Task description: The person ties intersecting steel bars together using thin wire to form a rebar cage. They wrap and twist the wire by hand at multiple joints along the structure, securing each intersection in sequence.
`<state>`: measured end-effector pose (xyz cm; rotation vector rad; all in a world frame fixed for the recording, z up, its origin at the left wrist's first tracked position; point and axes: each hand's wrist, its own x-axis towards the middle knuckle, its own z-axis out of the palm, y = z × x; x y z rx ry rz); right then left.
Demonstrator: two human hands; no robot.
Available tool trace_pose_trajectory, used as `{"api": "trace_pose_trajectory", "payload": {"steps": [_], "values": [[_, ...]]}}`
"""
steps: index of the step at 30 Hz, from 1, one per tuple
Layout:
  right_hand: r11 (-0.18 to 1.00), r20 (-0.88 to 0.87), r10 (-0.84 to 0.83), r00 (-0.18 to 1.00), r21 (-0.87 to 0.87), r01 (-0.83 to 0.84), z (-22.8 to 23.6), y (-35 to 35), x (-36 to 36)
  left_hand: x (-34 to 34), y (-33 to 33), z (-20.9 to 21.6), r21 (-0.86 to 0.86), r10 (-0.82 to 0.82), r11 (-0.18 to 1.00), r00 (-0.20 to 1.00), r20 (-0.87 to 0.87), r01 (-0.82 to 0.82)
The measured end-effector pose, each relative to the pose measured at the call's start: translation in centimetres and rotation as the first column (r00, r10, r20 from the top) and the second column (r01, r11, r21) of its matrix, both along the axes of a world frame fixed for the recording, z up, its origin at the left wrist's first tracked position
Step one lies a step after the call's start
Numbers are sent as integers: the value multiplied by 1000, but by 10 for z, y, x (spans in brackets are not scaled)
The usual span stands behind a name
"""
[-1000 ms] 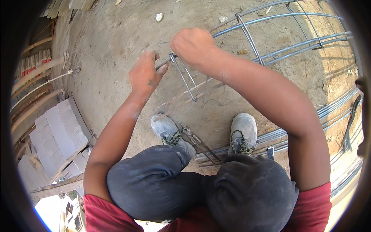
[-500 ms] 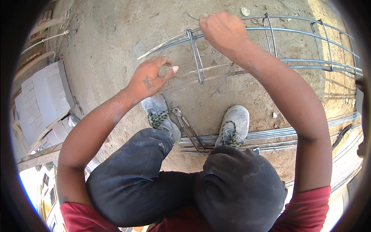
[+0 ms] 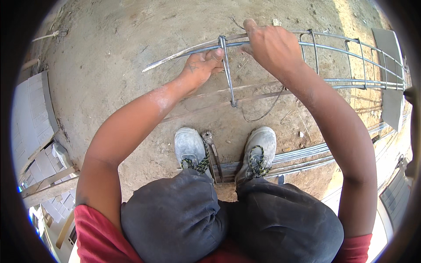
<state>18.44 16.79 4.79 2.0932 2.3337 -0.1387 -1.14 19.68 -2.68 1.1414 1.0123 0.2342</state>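
A long rebar cage [image 3: 357,52] of steel bars and square stirrups runs from the middle to the far right, above dusty ground. My left hand [image 3: 197,70] is closed beside the end stirrup [image 3: 227,72], its thumb and fingertips against the stirrup near the upper bars; its other fingers are partly hidden. My right hand [image 3: 276,46] reaches over the upper bars just right of that stirrup. Its thumb and forefinger straddle a steel bar [image 3: 237,44], and its remaining fingers are out of sight. A thin wire [image 3: 235,22] sticks out by the forefinger; a curved wire [image 3: 272,109] hangs below the wrist.
Pincers [image 3: 208,138] lie between my shoes. Loose steel bars [image 3: 302,153] stretch across the ground on the right, under a grey panel [image 3: 386,48] at the cage's far end. Grey slabs [image 3: 30,114] and wooden planks [image 3: 50,186] stand at the left.
My left hand has moved right and up to the end stirrup, its thumb and fingers closing there. My right forefinger has straightened above the bar. The curved wire has shifted, and my knees have come closer together.
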Motion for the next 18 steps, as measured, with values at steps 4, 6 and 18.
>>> {"api": "trace_pose_trajectory", "payload": {"steps": [4,6,18], "values": [[995,-7,-51,999,-91,50,2,1,1,6,-5,-6,-162,196,973,960,200,-165],[994,-38,-64,997,-92,60,3,-1,0,2,-5,-10,-210,222,963,942,252,-171],[957,-342,-6,940,-276,-94,55,-53,16,7,-21,-41,-452,570,791,765,300,-413]]}}
